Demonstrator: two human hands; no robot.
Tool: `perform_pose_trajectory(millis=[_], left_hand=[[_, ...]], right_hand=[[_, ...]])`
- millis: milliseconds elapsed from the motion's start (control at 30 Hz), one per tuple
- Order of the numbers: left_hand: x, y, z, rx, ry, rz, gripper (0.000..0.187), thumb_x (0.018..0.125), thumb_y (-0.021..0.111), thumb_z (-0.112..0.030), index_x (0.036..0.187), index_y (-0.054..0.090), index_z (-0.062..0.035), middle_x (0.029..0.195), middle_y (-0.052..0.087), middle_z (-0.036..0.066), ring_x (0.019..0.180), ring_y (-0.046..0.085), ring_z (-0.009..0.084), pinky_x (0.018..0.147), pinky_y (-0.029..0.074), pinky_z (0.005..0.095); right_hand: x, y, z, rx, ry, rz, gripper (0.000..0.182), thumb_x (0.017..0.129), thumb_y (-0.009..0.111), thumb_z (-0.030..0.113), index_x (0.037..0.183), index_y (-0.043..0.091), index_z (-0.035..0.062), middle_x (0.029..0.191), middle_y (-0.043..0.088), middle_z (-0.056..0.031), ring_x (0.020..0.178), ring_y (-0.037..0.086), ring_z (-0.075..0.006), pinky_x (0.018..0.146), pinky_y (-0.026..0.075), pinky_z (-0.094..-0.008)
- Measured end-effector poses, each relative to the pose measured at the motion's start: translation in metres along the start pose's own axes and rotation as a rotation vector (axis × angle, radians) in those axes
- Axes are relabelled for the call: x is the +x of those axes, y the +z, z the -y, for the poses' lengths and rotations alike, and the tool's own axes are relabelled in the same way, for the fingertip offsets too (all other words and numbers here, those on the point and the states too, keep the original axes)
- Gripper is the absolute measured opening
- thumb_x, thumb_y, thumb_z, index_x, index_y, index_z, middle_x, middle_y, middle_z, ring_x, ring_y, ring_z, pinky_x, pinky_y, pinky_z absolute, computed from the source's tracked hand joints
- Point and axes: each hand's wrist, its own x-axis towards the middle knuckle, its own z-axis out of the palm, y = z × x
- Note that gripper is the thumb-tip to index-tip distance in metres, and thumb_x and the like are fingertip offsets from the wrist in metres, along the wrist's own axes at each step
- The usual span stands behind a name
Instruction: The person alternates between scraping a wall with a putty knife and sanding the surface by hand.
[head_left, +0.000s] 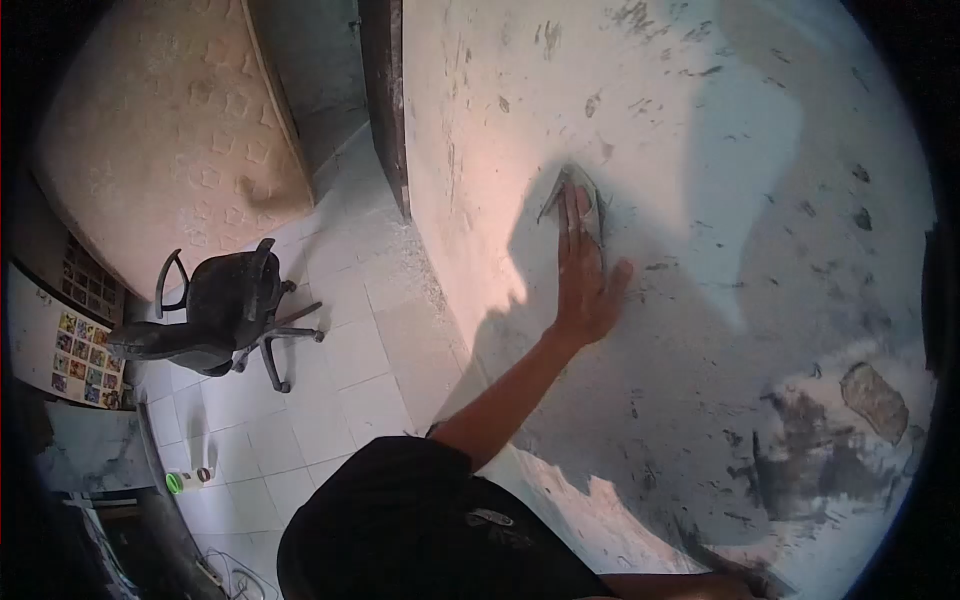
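Note:
My left hand [588,285] reaches up to the pale wall [640,130], its back toward me and the thumb spread to the right. Under its fingers is a grey, creased sheet that looks like sandpaper [591,205], pressed against the plaster, with corners sticking out on both sides of the fingers. Dark nicks and scuffs mark the wall around it. At the bottom edge, my right hand [735,586] is low by the wall, mostly cut off and dark, so its fingers cannot be made out.
A black office chair [232,300] stands on the tiled floor [345,345] to the left. Behind it leans a large tan mattress-like panel [190,130]. A dark door frame [385,100] borders the wall. A green-lidded container [185,481] lies lower left. Rough patches [874,402] show on the wall's right.

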Motion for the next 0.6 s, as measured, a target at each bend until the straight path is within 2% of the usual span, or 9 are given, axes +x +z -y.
perform_pose_trajectory(millis=[100,167,200,233,300,333,433,533,600], left_hand=[[0.037,-0.013,0.022,-0.053,0.028,0.021,0.091,0.1,0.04,-0.052,0.152,-0.003,0.0094,0.161,-0.002,0.029,0.15,-0.001,0.0417,0.121,0.004,0.0499],[0.071,-0.016,0.034,-0.168,-0.148,-0.044,0.096,0.097,0.043,-0.056,0.154,-0.002,0.0065,0.161,-0.003,0.029,0.151,-0.002,0.0418,0.121,0.004,0.0527],[0.072,-0.008,0.036,-0.083,-0.179,-0.059,0.095,0.097,0.042,-0.057,0.154,-0.002,0.0054,0.161,-0.002,0.029,0.15,-0.001,0.0424,0.121,0.006,0.0526],[0.066,-0.005,0.037,-0.085,-0.179,-0.052,0.095,0.097,0.042,-0.057,0.154,-0.002,0.0054,0.161,-0.002,0.029,0.15,-0.001,0.0424,0.121,0.006,0.0526],[0.038,-0.009,0.029,0.027,-0.041,0.025,0.097,0.097,0.04,-0.06,0.153,-0.001,0.0078,0.16,-0.002,0.03,0.15,0.001,0.0431,0.121,0.008,0.0506],[0.03,-0.018,0.016,-0.013,-0.023,0.083,0.104,0.095,0.038,-0.067,0.152,-0.001,0.011,0.16,-0.002,0.031,0.15,0.002,0.0439,0.121,0.008,0.0511],[0.044,-0.03,0.033,-0.046,-0.005,0.124,0.11,0.092,0.039,-0.073,0.152,0.001,0.0112,0.16,0.0,0.032,0.149,0.003,0.0444,0.12,0.009,0.0531],[0.08,-0.02,0.053,-0.093,-0.063,0.003,0.111,0.091,0.041,-0.074,0.151,0.004,0.012,0.159,0.002,0.032,0.149,0.005,0.0451,0.12,0.011,0.0535],[0.078,-0.023,0.047,-0.049,-0.074,0.011,0.111,0.091,0.042,-0.073,0.151,0.005,0.0121,0.159,0.003,0.033,0.149,0.006,0.0452,0.12,0.011,0.0537]], right_hand=[[0.006,-0.005,-0.003,0.008,-0.013,0.03,0.039,0.096,0.064,0.041,0.091,0.056,0.0033,0.073,0.053,-0.0042,0.062,0.046,-0.013,0.055,0.044,-0.0297],[0.007,-0.005,-0.005,0.0,-0.022,0.032,0.039,0.096,0.064,0.041,0.091,0.056,0.0033,0.073,0.053,-0.0041,0.062,0.046,-0.0129,0.055,0.044,-0.0297],[0.008,-0.006,-0.005,-0.008,-0.026,0.033,0.039,0.096,0.064,0.041,0.091,0.056,0.0033,0.073,0.053,-0.004,0.061,0.046,-0.0129,0.054,0.044,-0.0296],[0.007,-0.006,-0.005,-0.015,-0.027,0.032,0.039,0.096,0.064,0.041,0.091,0.056,0.0033,0.073,0.053,-0.004,0.061,0.046,-0.0129,0.054,0.044,-0.0296],[0.009,-0.007,-0.006,-0.026,-0.016,0.023,0.039,0.096,0.064,0.041,0.091,0.056,0.0033,0.073,0.052,-0.0039,0.061,0.046,-0.0128,0.054,0.044,-0.0296],[0.009,-0.007,-0.006,-0.025,-0.011,0.015,0.039,0.096,0.064,0.041,0.091,0.056,0.0033,0.072,0.052,-0.0039,0.061,0.046,-0.0128,0.054,0.043,-0.0295],[0.01,-0.008,-0.006,-0.026,-0.009,0.023,0.039,0.096,0.064,0.041,0.091,0.056,0.0033,0.072,0.052,-0.0038,0.06,0.046,-0.0127,0.053,0.043,-0.0295],[0.012,-0.009,-0.007,-0.015,-0.019,0.034,0.039,0.096,0.063,0.041,0.091,0.056,0.0033,0.072,0.052,-0.0036,0.059,0.046,-0.0125,0.052,0.043,-0.0294],[0.013,-0.008,-0.007,-0.018,-0.027,0.029,0.039,0.097,0.063,0.041,0.091,0.055,0.0034,0.072,0.052,-0.0036,0.059,0.046,-0.0125,0.052,0.043,-0.0293]])
